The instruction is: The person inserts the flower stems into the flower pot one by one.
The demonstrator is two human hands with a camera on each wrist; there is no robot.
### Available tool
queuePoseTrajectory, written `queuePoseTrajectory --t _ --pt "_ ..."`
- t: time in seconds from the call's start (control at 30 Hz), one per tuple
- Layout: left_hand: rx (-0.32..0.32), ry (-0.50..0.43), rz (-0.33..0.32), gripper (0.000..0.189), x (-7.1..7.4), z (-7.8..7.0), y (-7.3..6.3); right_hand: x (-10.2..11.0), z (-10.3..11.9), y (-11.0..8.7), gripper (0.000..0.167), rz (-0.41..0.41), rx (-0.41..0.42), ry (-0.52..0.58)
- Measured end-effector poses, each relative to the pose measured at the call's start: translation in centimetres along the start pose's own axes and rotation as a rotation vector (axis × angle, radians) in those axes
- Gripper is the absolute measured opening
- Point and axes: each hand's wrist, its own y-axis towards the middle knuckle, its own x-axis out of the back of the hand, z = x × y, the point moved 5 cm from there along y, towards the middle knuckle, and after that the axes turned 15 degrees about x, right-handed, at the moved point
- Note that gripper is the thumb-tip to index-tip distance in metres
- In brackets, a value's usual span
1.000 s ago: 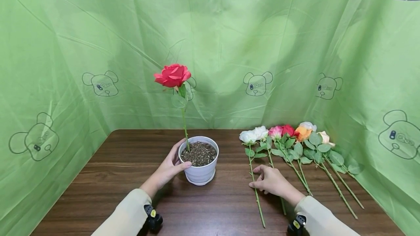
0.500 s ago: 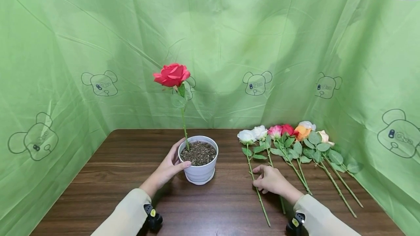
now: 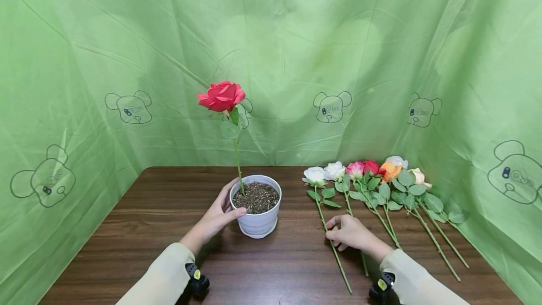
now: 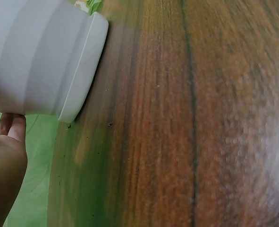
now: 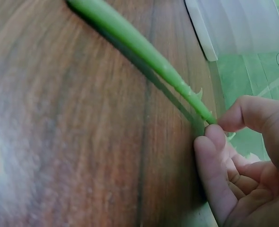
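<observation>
So, one hand on the pot, the other pinching a white rose

Okay, right hand (image 3: 349, 232) first: I've got my thumb and index finger together on the stem of the white rose (image 3: 314, 176), somewhere around the middle. It's the leftmost flower of the bunch, over on the right half of the table (image 3: 144, 215), lying at a slant with the bloom away from me and the bare stem end pointing back my way. Can't really tell how much of the stem actually touches the wood.

Left hand (image 3: 220, 212) is wrapped round the near-left side of the white pot (image 3: 259, 225), thumb over the rim and fingers down the outer wall. Pot's upright, a bit left of center, full of dark soil (image 3: 261, 200). A red rose (image 3: 222, 97) stands in it, stuck in toward the left edge and leaning slightly left.

Just right of my pinched stem is a second white rose (image 3: 334, 171), then a pink rose (image 3: 355, 170), another red one, an orange rose (image 3: 390, 172) and a couple of pale ones, leaves all overlapping. Green cloth (image 3: 279, 51) with cartoon bear heads hangs behind everything.
</observation>
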Motion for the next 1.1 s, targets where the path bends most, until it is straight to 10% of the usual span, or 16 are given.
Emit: queuePoseTrajectory --t 1.1 --pt "0.013 -0.001 0.003 0.086 0.0 -0.1 -0.1 1.4 3.9 1.7 0.031 -0.040 0.170 0.099"
